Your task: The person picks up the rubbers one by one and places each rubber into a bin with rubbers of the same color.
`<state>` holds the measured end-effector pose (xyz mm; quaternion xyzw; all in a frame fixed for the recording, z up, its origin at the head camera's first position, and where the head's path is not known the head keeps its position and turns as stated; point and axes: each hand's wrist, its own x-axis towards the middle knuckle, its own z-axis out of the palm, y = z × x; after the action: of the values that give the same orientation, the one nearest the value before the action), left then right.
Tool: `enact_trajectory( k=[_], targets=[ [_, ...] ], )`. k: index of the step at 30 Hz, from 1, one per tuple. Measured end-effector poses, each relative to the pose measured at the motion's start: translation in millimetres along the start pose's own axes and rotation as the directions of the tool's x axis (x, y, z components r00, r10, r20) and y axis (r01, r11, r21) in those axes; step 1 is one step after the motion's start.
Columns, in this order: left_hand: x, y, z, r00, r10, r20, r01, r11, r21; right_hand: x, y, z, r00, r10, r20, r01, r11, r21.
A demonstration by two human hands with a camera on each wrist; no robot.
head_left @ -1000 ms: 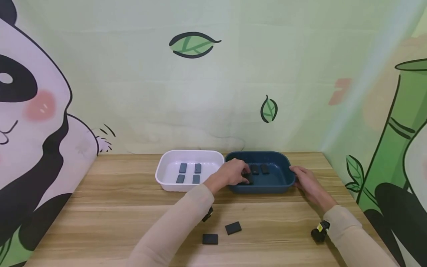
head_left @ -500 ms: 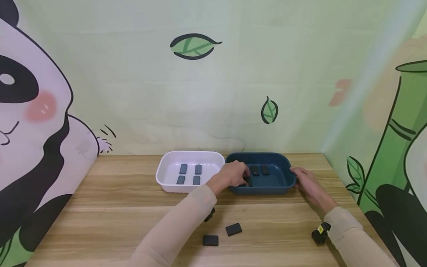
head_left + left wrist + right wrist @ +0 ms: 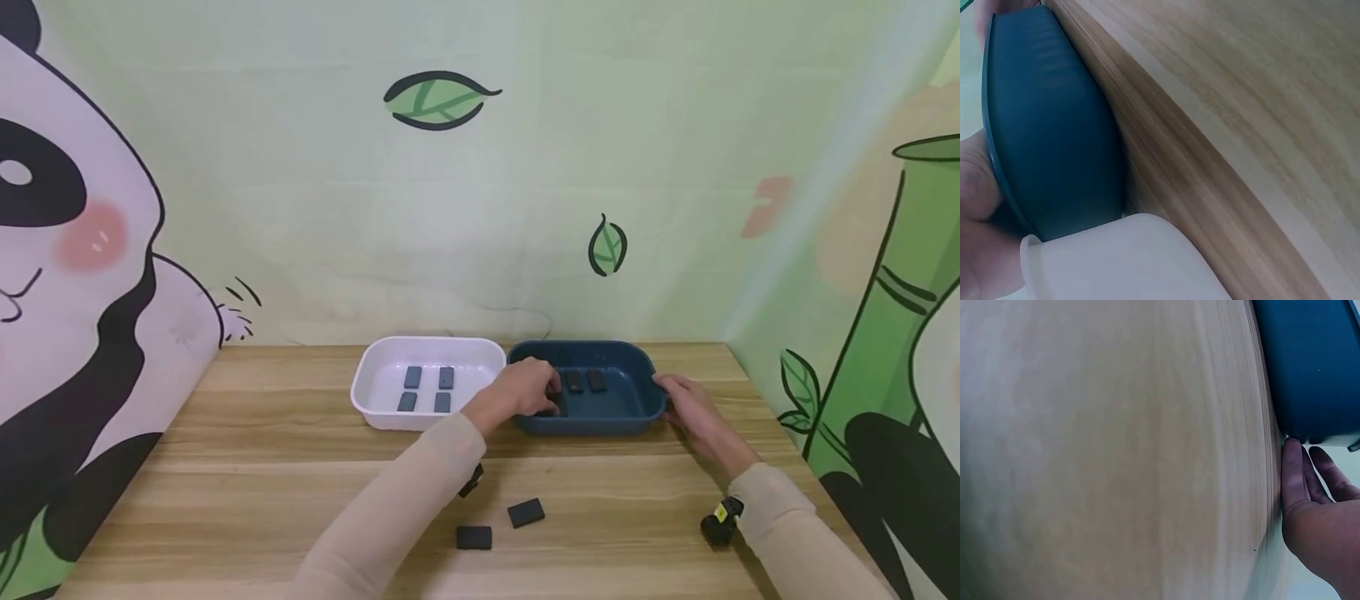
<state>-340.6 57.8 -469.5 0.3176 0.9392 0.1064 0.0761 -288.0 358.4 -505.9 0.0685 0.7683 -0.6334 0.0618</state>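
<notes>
My left hand [image 3: 521,387] reaches into the left end of the dark blue tray [image 3: 592,427], fingers bent down around a small black rectangular tile [image 3: 558,407] near the tray's front wall. Most of that tile is covered by the fingers. Behind it, two more dark tiles, one a black tile [image 3: 596,381], lie flat in the tray. My right hand [image 3: 693,412] is at the tray's right end, fingertips at its rim. In the right wrist view, its straight fingers [image 3: 1294,472] touch the end wall of the blue tray [image 3: 1316,369].
Against the blue tray's left side stands a white tray [image 3: 397,421] with several blue-grey tiles [image 3: 412,377] in two rows. Nearer on the wooden table [image 3: 247,467] lie two black tiles, one a flat tile [image 3: 474,537] and one an angled tile [image 3: 526,512]. A printed cloth [image 3: 315,208] hangs behind.
The left hand stays at the same spot in the blue tray, its fingers shifting only slightly over the tile. The right hand keeps its place at the tray's end.
</notes>
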Motion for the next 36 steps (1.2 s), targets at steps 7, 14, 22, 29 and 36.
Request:
enact_trajectory(
  k=[7,14,22,29,36],
  targets=[
    [3.7,-6.6,-1.7,0.999,0.039,-0.016,-0.04,0.995,-0.087,-0.8,-1,1,1.0,0.007,-0.004,-0.007,1.0,-0.004],
    [-2.8,-10.3,-13.1,0.993,0.082,-0.084,-0.097,0.976,-0.196,-0.3,2,-1,1.0,0.023,-0.001,-0.023,1.0,-0.005],
    [-35.8,-13.7,-37.4,0.983,0.129,-0.131,-0.153,0.968,-0.199,0.9,0,-1,1.0,-0.012,0.008,0.011,1.0,0.023],
    [-78.3,-25.5,-45.7,0.976,0.169,-0.137,-0.193,0.964,-0.181,-1.9,-1,1,1.0,-0.001,0.01,0.001,1.0,-0.004],
    [-112.8,-45.6,-42.6,0.976,0.171,-0.132,-0.194,0.963,-0.187,-2.0,-1,-1,1.0,0.001,0.018,0.0,0.999,-0.046]
  ],
)
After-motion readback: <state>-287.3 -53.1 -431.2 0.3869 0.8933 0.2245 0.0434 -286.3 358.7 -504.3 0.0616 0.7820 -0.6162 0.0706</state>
